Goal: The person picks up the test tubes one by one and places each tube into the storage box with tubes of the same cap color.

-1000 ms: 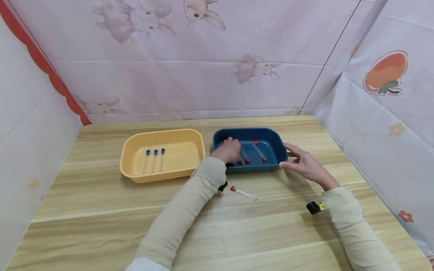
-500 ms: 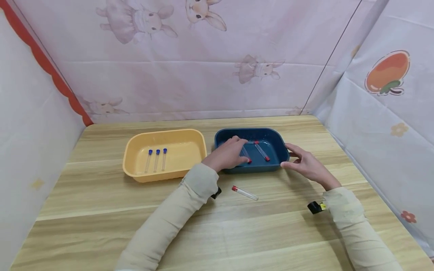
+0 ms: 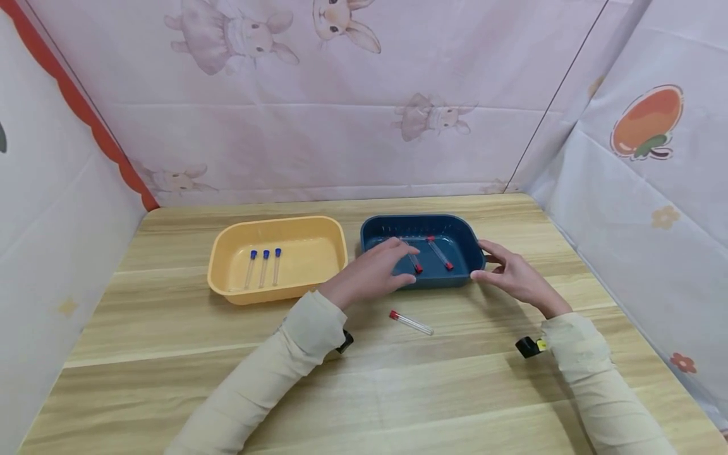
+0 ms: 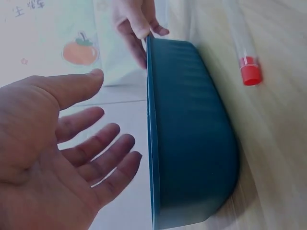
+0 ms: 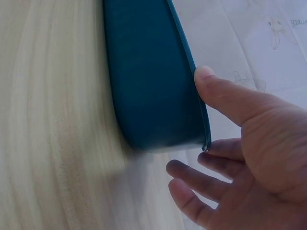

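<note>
My left hand (image 3: 372, 272) hangs over the near left rim of the dark blue plastic tub (image 3: 438, 282), fingers loosely spread and holding nothing. The left wrist view shows its bare palm beside the tub's wall. At the tub's right end, my right hand (image 3: 514, 278) grips the rim corner, its thumb (image 5: 211, 86) on the near side and a forefinger at the end. Inside lie clear test tubes with red caps, among them one test tube (image 3: 440, 254) near the right; my left hand partly hides others. Another red-capped test tube (image 3: 412, 323) lies on the table before the tub.
To the left stands a yellow tub (image 3: 313, 289) holding three blue-capped test tubes (image 3: 264, 270) side by side. Both tubs rest on a wood-grain table (image 3: 398, 392). Printed cloth walls (image 3: 341, 151) rise behind the table and along its sides.
My left hand has lifted out of the blue tub and drawn back to the left and nearer, its fingers loosening. My right hand has stayed at the tub's rim.
</note>
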Demonstrator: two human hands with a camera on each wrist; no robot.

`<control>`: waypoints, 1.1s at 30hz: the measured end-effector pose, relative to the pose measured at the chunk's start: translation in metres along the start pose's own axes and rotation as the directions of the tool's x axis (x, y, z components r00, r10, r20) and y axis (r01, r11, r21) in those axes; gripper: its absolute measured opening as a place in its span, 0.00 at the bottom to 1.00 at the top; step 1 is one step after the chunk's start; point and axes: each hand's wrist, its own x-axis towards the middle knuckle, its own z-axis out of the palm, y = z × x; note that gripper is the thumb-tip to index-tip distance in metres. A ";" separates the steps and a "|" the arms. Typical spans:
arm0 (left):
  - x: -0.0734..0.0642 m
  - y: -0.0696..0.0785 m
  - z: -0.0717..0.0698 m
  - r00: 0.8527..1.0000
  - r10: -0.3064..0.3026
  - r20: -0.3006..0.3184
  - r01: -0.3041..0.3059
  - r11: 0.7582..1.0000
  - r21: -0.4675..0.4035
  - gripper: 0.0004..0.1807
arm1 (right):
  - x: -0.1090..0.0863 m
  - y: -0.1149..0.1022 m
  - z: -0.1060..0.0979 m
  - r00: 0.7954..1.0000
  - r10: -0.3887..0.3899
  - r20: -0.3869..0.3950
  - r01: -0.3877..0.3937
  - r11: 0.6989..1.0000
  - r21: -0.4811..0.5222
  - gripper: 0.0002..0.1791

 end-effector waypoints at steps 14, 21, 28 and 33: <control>-0.030 -0.003 0.011 0.990 0.138 0.035 -0.135 0.988 -0.079 0.25 | 0.003 0.002 0.000 0.999 -0.042 -0.018 0.043 0.999 0.007 0.43; -0.038 -0.009 0.018 0.990 0.127 0.058 -0.120 0.987 -0.109 0.24 | 0.004 0.000 -0.001 0.999 -0.046 -0.016 0.046 0.999 0.005 0.43; -0.040 -0.013 0.031 0.989 0.118 0.093 -0.111 0.990 -0.083 0.23 | 0.002 0.001 0.000 0.999 -0.036 -0.007 0.036 0.999 0.006 0.43; -0.036 -0.015 0.044 0.982 0.142 0.123 -0.133 0.988 -0.078 0.22 | 0.000 0.001 0.000 0.999 -0.030 -0.010 0.030 1.000 0.009 0.43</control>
